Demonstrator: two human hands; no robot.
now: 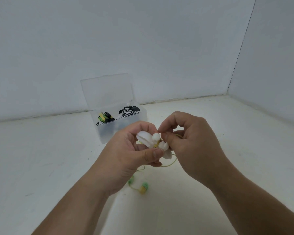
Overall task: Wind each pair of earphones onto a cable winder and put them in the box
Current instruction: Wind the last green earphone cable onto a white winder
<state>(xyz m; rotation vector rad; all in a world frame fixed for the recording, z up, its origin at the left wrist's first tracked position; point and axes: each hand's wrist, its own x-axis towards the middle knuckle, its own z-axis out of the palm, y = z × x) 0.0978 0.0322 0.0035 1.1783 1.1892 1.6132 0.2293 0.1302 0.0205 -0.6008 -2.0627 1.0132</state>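
White winder point(150, 140) held above the table point(41, 158), mid-frame, in front of the box point(105, 133). Its long axis runs on a diagonal, the far end up-left, the near end down-right toward the right hand point(192, 146). Left hand point(132, 150) grips the winder: thumb point(157, 152) pressed on the near lower edge, the other fingers curled behind and under it. Right hand: thumb and forefinger tips drawn together at the winder's waist, pinching the yellow-green cable point(170, 164) there; remaining fingers loosely curled, holding nothing visible. A short yellow piece sits in the winder's slot between the lobes — cannot tell whether it is the plug or a cable turn. Cable hangs slack below both hands in a loop and runs down to the table. Two green-and-yellow earbuds point(143, 188) lie on the table just under the left wrist, one partly blurred. Box is translucent, lid point(107, 92) raised and leaning back toward the wall. Inside — a yellow-green-black bundle point(105, 117) in the left compartment, a black-and-white striped bundle point(129, 111) in the right.
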